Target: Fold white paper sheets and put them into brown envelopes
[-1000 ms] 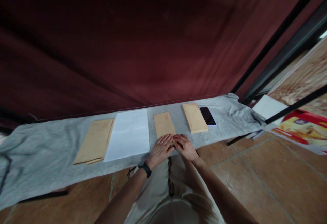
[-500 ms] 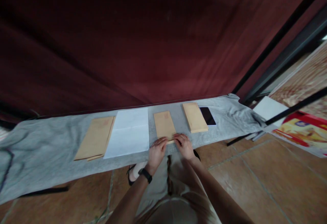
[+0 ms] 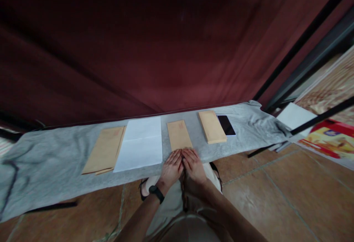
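Note:
A brown envelope (image 3: pixel 178 134) lies flat on a grey cloth (image 3: pixel 55 161) spread along the floor. My left hand (image 3: pixel 171 168), with a black watch on its wrist, and my right hand (image 3: pixel 193 164) lie side by side, fingers stretched flat on the envelope's near end. Both hands press down and hold nothing. A white sheet of paper (image 3: pixel 139 142) lies just left of the envelope.
A pile of brown envelopes (image 3: pixel 103 150) sits at the left, another stack (image 3: pixel 211 126) at the right beside a dark phone (image 3: pixel 226 125). A dark red curtain (image 3: pixel 138 50) hangs behind. White paper (image 3: pixel 293 116) and a colourful poster (image 3: pixel 329 140) lie on the tiled floor (image 3: pixel 276 197).
My hands drew back to the envelope's near edge with fingers curled, then came together and flattened on its near end. The camera shifted slightly.

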Motion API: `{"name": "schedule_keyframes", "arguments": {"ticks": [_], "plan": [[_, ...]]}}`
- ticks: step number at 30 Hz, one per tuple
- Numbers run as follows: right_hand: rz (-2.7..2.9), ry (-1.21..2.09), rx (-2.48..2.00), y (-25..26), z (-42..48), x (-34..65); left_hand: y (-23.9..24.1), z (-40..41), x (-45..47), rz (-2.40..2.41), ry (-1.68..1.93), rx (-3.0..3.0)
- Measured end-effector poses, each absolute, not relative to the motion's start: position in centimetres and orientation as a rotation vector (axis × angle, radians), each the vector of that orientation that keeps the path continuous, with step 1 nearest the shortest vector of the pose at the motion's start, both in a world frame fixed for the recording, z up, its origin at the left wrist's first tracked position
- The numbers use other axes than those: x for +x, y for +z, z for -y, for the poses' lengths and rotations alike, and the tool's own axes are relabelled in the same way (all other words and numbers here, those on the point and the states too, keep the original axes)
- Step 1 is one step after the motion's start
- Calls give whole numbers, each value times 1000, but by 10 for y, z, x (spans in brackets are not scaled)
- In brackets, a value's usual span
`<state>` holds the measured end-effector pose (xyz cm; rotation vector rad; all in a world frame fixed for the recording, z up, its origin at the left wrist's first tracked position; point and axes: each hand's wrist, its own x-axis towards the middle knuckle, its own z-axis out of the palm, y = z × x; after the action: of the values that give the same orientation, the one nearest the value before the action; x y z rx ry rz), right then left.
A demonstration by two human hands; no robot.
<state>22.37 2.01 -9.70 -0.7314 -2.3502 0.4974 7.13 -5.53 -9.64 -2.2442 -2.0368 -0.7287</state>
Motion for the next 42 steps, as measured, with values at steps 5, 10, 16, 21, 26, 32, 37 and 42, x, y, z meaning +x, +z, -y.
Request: {"name": "schedule_keyframes", "arguments": {"ticks": [5, 10, 16, 21, 26, 32, 37, 42], "plan": [[2436, 459, -781, -97, 4, 217, -97, 60, 73, 2060, -597, -2242], [2480, 434, -798, -95, -9, 231, -94, 63, 74, 2060, -526, -2228], [2522, 434, -839, -91, -24, 251, -88, 74, 68, 2096, -472, -2190], [2506, 396, -864, -90, -33, 267, -85, 81, 64, 2105, -432, -2166], [2492, 386, -879, -92, -32, 269, -90, 79, 80, 2162, -347, -2121], [2438, 369, -893, -95, -20, 261, -100, 69, 101, 2147, -287, -2144], [2511, 442, -779, -94, -9, 244, -108, 67, 100, 2136, -208, -2167], [2530, 482, -767, -92, -11, 232, -111, 66, 100, 2134, -177, -2167]]}}
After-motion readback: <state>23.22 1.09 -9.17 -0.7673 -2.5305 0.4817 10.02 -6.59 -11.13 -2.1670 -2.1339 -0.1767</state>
